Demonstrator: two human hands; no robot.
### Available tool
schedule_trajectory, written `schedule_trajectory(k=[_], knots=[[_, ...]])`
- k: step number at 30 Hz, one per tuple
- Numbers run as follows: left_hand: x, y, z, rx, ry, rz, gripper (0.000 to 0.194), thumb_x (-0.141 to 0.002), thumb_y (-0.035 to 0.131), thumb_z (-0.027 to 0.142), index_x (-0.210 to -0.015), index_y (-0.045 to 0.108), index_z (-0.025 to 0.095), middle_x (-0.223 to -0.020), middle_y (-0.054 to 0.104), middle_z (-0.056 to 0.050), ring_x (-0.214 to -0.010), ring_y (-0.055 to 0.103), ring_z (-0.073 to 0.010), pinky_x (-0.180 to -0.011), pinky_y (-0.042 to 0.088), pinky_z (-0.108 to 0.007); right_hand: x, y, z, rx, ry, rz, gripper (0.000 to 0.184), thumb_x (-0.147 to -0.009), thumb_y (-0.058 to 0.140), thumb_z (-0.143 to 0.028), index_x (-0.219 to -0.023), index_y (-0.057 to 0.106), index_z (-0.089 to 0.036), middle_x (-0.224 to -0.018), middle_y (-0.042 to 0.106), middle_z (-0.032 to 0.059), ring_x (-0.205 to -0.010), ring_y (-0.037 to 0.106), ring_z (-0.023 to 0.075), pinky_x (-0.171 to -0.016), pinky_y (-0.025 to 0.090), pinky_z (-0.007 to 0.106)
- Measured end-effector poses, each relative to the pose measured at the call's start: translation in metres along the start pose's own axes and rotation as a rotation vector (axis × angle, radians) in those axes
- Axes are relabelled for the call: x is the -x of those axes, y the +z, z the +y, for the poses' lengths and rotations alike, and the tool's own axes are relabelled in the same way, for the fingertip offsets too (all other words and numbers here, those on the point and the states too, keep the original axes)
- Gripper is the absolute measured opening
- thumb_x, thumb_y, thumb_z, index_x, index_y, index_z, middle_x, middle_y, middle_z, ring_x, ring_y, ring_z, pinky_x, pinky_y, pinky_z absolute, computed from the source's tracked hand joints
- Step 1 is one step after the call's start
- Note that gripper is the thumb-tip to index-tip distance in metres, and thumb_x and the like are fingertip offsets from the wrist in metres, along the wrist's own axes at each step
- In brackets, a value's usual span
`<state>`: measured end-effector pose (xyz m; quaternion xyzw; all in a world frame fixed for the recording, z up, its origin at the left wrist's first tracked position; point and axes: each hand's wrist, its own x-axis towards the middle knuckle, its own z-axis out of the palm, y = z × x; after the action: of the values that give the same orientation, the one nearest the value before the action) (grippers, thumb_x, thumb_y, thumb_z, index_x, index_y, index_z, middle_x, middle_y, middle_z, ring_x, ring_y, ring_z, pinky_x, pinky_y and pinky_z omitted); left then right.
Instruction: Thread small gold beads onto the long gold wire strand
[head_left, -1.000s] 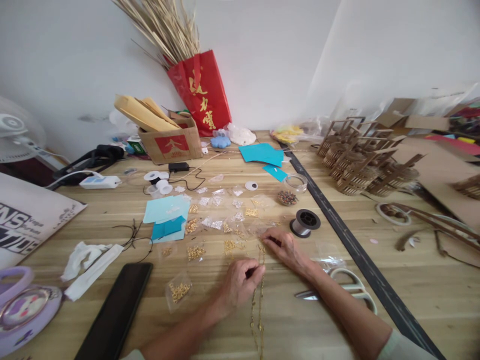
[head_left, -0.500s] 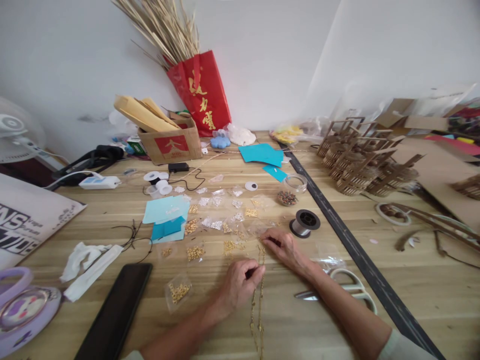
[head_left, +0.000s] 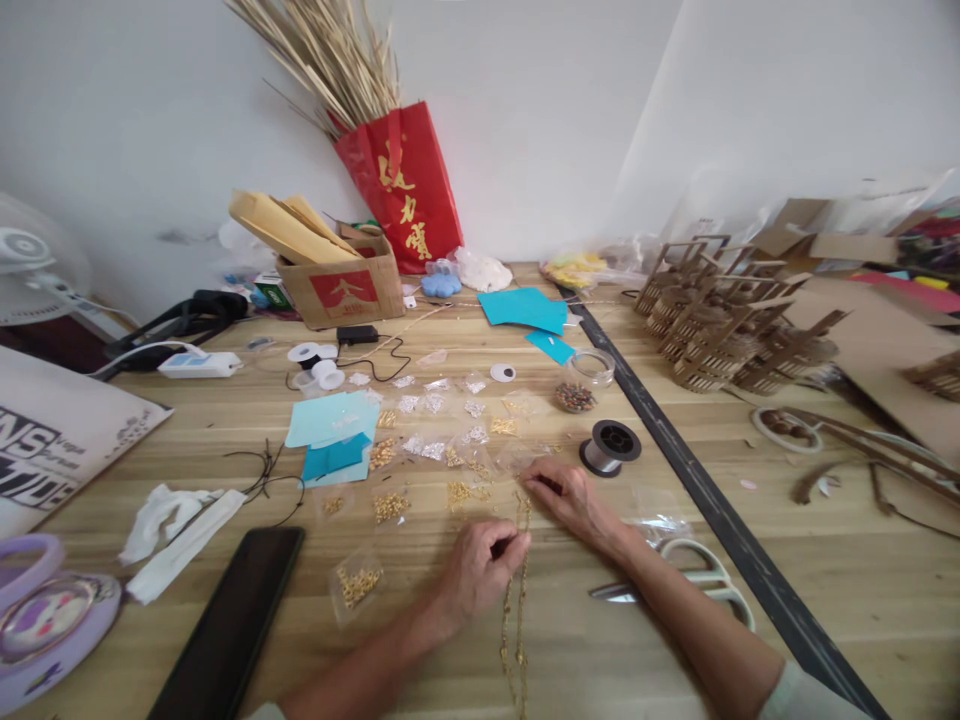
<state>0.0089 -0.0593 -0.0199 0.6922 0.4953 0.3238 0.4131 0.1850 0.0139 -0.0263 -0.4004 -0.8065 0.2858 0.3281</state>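
Observation:
A thin gold chain (head_left: 517, 610) lies stretched towards me on the wooden table (head_left: 225, 440). My left hand (head_left: 476, 570) rests beside it with the fingers curled and pinching the chain about halfway along. My right hand (head_left: 570, 495) lies at the chain's far end, fingers pressed together on it. Small clear bags of gold and silver findings (head_left: 435, 440) are spread just beyond both hands. A spool of thin wire (head_left: 609, 444) stands right of my right hand.
White-handled scissors (head_left: 694, 575) lie under my right forearm. A black phone (head_left: 232, 625) lies at front left, teal paper (head_left: 334, 430) behind it. A cardboard box (head_left: 341, 275), a red bag (head_left: 401, 185), a bead jar (head_left: 576, 394) and wooden models (head_left: 727, 320) stand farther back.

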Motion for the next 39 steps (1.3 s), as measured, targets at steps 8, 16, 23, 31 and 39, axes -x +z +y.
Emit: schedule_trajectory(k=[8,16,23,31,39], knots=[[0.001,0.0,0.0,0.001,-0.007,0.006,0.039,-0.084,0.043,0.035,-0.053,0.027,0.019,-0.052,0.028,0.005,-0.053,0.03,-0.0099,-0.052,0.022,-0.026,0.0,-0.001,-0.002,-0.001,0.002,-0.002,0.016,-0.088,0.05,-0.022,-0.084,0.065,-0.017,-0.081,0.068,0.0051,-0.073,0.061,0.0169,-0.068,0.046,0.027],[0.001,0.001,-0.001,0.003,-0.007,0.005,0.04,-0.084,0.044,0.035,-0.053,0.026,0.019,-0.052,0.028,0.005,-0.053,0.03,-0.01,-0.053,0.022,-0.026,0.0,0.001,0.003,0.004,-0.018,0.002,0.018,-0.088,0.049,-0.024,-0.084,0.065,-0.018,-0.081,0.069,0.0055,-0.073,0.062,0.0174,-0.066,0.047,0.027],[0.0,0.001,0.001,0.002,-0.018,0.009,0.04,-0.084,0.044,0.036,-0.053,0.026,0.019,-0.051,0.027,0.005,-0.053,0.03,-0.0101,-0.053,0.022,-0.026,0.0,0.0,0.002,-0.002,-0.013,-0.011,0.015,-0.088,0.05,-0.022,-0.083,0.064,-0.018,-0.08,0.069,0.0049,-0.072,0.063,0.0175,-0.065,0.047,0.027],[-0.002,-0.001,-0.001,0.141,-0.087,0.06,0.04,-0.084,0.044,0.041,-0.053,0.034,0.019,-0.051,0.032,0.005,-0.051,0.033,-0.0096,-0.05,0.026,-0.023,0.001,-0.001,0.0,-0.02,-0.02,0.009,0.015,-0.087,0.051,-0.022,-0.084,0.065,-0.018,-0.08,0.069,0.0048,-0.073,0.063,0.0175,-0.066,0.048,0.027],[-0.012,-0.003,-0.002,0.457,-0.172,0.267,0.027,-0.078,0.055,0.042,-0.082,0.056,0.015,-0.063,0.053,0.002,-0.058,0.05,-0.012,-0.056,0.043,-0.023,0.001,-0.001,-0.002,-0.076,-0.027,-0.023,0.017,-0.088,0.051,-0.025,-0.084,0.066,-0.018,-0.079,0.068,0.0049,-0.07,0.06,0.0163,-0.061,0.046,0.025]])
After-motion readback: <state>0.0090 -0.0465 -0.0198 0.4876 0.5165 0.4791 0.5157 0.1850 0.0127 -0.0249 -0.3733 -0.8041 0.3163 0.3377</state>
